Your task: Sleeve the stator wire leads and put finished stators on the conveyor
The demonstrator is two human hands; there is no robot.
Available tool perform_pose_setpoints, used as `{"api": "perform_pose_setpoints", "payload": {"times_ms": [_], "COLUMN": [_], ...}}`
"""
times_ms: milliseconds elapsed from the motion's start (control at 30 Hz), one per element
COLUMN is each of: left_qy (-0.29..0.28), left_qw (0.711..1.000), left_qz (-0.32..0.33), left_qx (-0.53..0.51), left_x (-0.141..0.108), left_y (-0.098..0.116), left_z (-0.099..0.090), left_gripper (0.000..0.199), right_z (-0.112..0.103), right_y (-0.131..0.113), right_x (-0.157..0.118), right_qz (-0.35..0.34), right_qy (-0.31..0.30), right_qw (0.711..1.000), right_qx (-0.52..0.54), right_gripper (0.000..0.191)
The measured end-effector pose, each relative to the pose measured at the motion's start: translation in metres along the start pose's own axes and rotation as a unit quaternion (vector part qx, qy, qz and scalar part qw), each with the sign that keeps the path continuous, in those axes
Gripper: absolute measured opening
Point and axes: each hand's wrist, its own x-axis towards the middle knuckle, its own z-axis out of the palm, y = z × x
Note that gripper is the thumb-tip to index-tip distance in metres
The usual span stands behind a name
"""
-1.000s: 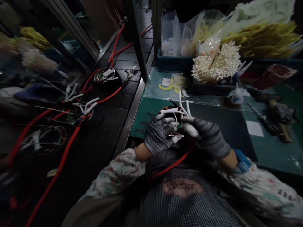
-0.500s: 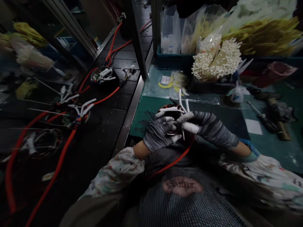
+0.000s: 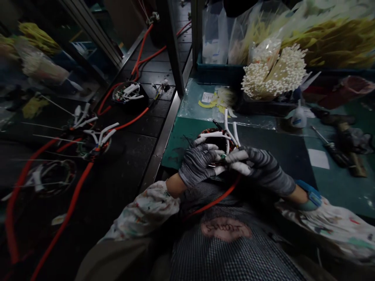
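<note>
A motor stator (image 3: 209,131) with a ring of copper windings lies at the near edge of the green bench mat. White insulating sleeves (image 3: 227,124) stand up from its far side, and another lies across its top. My left hand (image 3: 197,162), in a grey striped glove with white fingertips, is closed around the stator's near left side. On the right, my right hand (image 3: 259,166) pinches at the ring's near side. A small green bit shows between the fingertips; what they pinch is mostly hidden. An orange-red cable (image 3: 217,200) runs from beneath the hands toward my lap.
On the dark slatted line at left sit other wired stators (image 3: 127,92) with orange cables. Behind the mat are a bundle of white-tipped sticks (image 3: 274,74) and a squeeze bottle (image 3: 299,118). A screwdriver (image 3: 329,143) and a power tool (image 3: 348,136) lie at right.
The view has shifted slightly, so the bench things sit a little further right. My right fingertips have moved slightly, and a green bit now shows between the hands.
</note>
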Motion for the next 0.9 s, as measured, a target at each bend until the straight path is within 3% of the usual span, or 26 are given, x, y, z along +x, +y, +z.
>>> {"api": "perform_pose_setpoints", "payload": {"times_ms": [133, 333, 500, 633, 700, 800, 900], "left_qy": [0.002, 0.010, -0.002, -0.003, -0.007, -0.021, -0.018], "left_qw": [1.000, 1.000, 1.000, 1.000, 1.000, 0.998, 0.998], "left_qz": [0.001, -0.009, -0.014, -0.003, -0.019, -0.055, -0.061], "left_qx": [-0.006, -0.007, -0.003, -0.009, -0.010, -0.011, -0.016], "left_x": [-0.001, -0.002, -0.004, -0.002, -0.001, 0.002, 0.003], "left_y": [-0.001, -0.002, -0.003, 0.001, 0.004, 0.008, 0.010], "left_z": [-0.001, -0.001, -0.002, -0.004, -0.005, -0.007, -0.008], "left_gripper": [0.021, 0.024, 0.024, 0.022, 0.020, 0.017, 0.012], "right_z": [0.001, 0.013, 0.013, 0.005, 0.003, 0.003, 0.004], "right_y": [-0.004, -0.011, -0.005, 0.012, 0.018, 0.018, 0.008], "right_x": [0.006, 0.009, 0.001, -0.004, -0.008, -0.014, -0.016], "right_qz": [0.058, 0.069, 0.040, -0.062, -0.036, 0.031, 0.019], "right_qy": [0.089, 0.108, 0.074, -0.036, -0.051, -0.020, -0.063], "right_qw": [0.994, 0.992, 0.996, 0.995, 0.994, 0.996, 0.997], "right_qx": [-0.018, -0.002, 0.009, -0.062, -0.091, -0.076, -0.037], "right_gripper": [0.009, 0.008, 0.011, 0.012, 0.017, 0.019, 0.018]}}
